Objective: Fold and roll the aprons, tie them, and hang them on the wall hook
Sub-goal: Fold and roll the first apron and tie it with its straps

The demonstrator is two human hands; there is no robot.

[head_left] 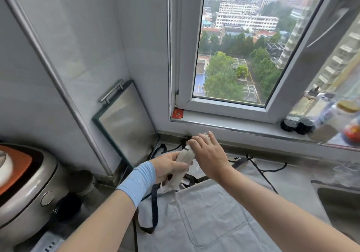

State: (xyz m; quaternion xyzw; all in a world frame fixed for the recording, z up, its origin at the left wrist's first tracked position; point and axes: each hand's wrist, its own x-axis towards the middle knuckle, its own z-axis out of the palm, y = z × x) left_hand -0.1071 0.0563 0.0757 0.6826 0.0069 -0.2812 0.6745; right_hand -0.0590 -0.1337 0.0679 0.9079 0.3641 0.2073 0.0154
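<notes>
I hold a tightly rolled beige apron [184, 159] above the counter, tilted toward the window sill. My left hand [168, 167], with a light blue wristband, grips the roll's lower part. My right hand [209, 152] covers its upper end, fingers curled over it near a small dark hook [186, 137] under the sill. A second apron [210, 214], pale grey with a pocket and dark straps [154, 207], lies spread flat on the counter below my arms.
A rice cooker [25, 189] stands at the left with dark jars [68, 207] beside it. A metal-handled board [126, 123] leans in the corner. Bottles and jars [323, 119] crowd the sill at right. A sink [341, 203] lies at the right edge.
</notes>
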